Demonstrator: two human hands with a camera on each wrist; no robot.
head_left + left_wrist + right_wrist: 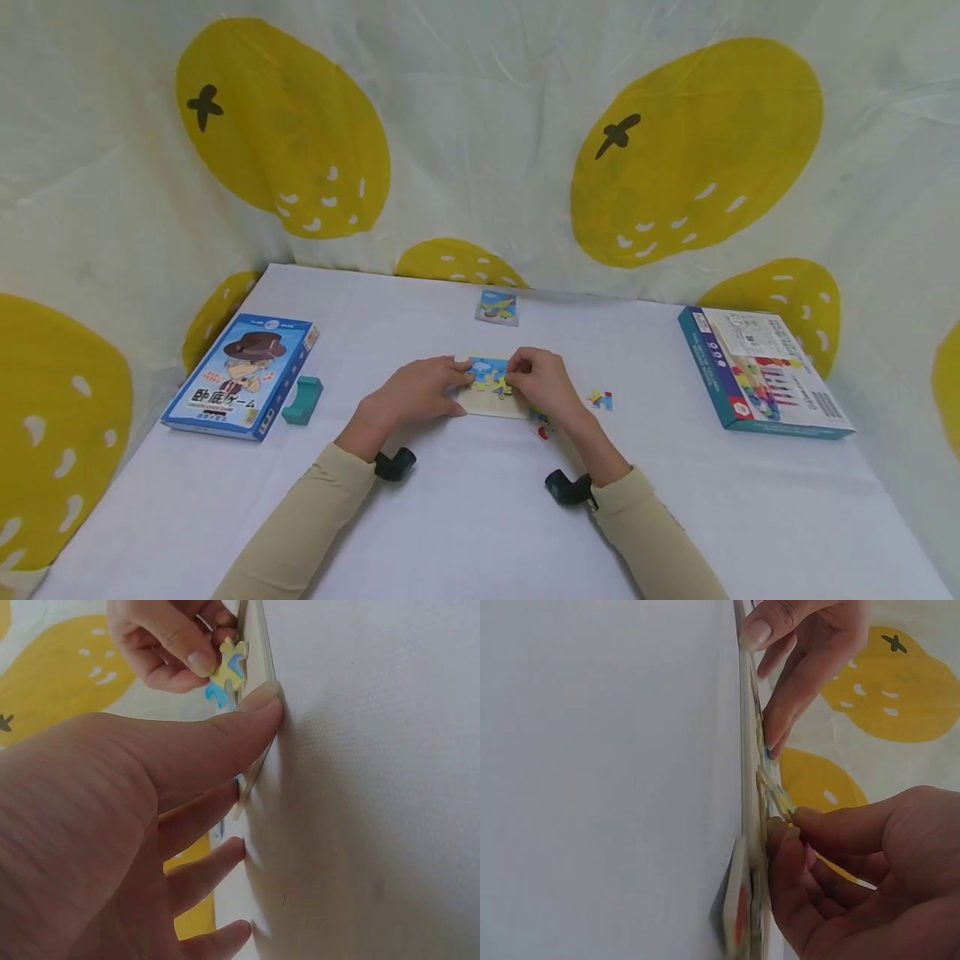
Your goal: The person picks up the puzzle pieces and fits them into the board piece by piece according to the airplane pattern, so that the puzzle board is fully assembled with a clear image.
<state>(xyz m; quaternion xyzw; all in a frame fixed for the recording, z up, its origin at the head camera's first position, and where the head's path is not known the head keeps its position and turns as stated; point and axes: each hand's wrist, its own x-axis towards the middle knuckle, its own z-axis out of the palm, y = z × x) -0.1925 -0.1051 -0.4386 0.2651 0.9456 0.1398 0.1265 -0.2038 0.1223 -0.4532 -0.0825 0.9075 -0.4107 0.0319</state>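
A small jigsaw board [491, 407] lies in the middle of the table, its upper part filled with blue and yellow pieces. My left hand [426, 388] rests at the board's left side, fingers spread and fairly straight, with the thumb touching the near edge in the left wrist view. Between thumb and index finger, my right hand [542, 382] pinches a yellow and blue puzzle piece [231, 666], tilted close over the board. Loose puzzle pieces [543, 432] lie at the board's lower right, partly hidden by the right hand and wrist.
More puzzle pieces [600, 400] sit right of the right wrist. Behind the board lies a small picture card [497, 307]. On the left are a blue game box [240, 375] and a teal holder [303, 401]; a white and teal box [765, 371] stands at the right.
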